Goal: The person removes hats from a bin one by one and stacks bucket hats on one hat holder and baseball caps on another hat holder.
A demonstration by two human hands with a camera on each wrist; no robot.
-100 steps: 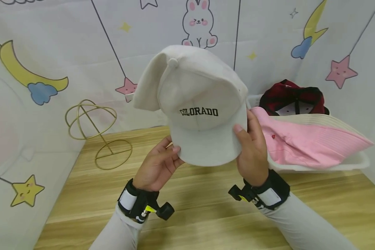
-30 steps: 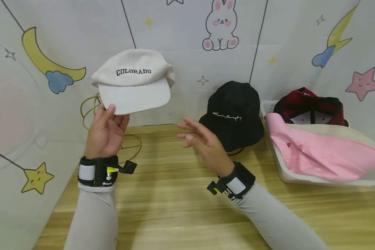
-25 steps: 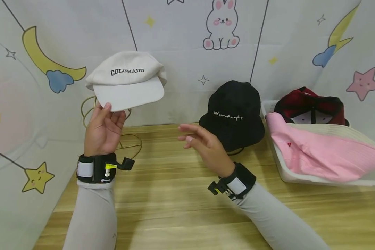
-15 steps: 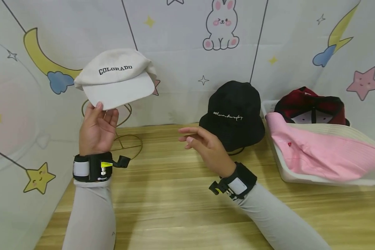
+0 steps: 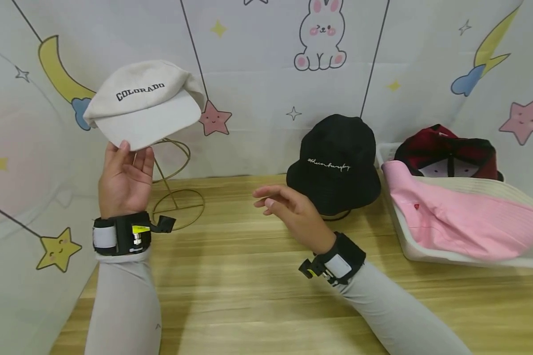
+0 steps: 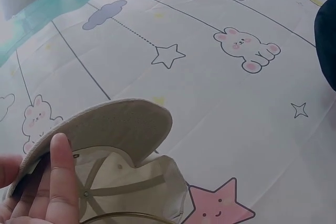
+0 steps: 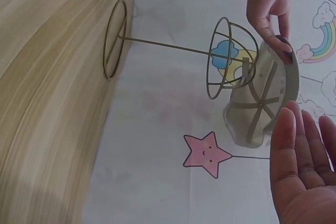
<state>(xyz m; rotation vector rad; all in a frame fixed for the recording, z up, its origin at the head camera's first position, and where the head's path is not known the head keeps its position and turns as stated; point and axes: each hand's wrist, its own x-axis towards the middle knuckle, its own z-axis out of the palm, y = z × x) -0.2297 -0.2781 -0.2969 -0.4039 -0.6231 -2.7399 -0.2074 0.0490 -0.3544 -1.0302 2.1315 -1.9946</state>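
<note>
A white baseball cap (image 5: 144, 116) lettered COLORADO is up at the left in the head view. My left hand (image 5: 126, 185) pinches its brim from below, thumb on top and fingers underneath. Behind and below the cap stands a gold wire hat stand (image 5: 171, 185), whose domed top is partly hidden by the cap in the head view. From the right wrist view, the cap's hollow underside (image 7: 257, 103) lies close over the dome of the wire stand (image 7: 231, 59). My right hand (image 5: 295, 214) hovers over the table with fingers loosely bent, holding nothing, left of a black bucket hat.
That black bucket hat (image 5: 335, 167) sits upright at the back, a bit of dark base ring showing beneath. A white basket (image 5: 401, 231) on the right holds a pink hat (image 5: 462, 217) and a red-and-black cap (image 5: 448, 148). A patterned cloth wall (image 5: 257, 88) closes off the wood-grain table (image 5: 231, 276).
From a two-handed grip, the white cap has passed to my left hand alone, moving left over the wire stand and tilting. My right hand let go and has since stayed almost still.
</note>
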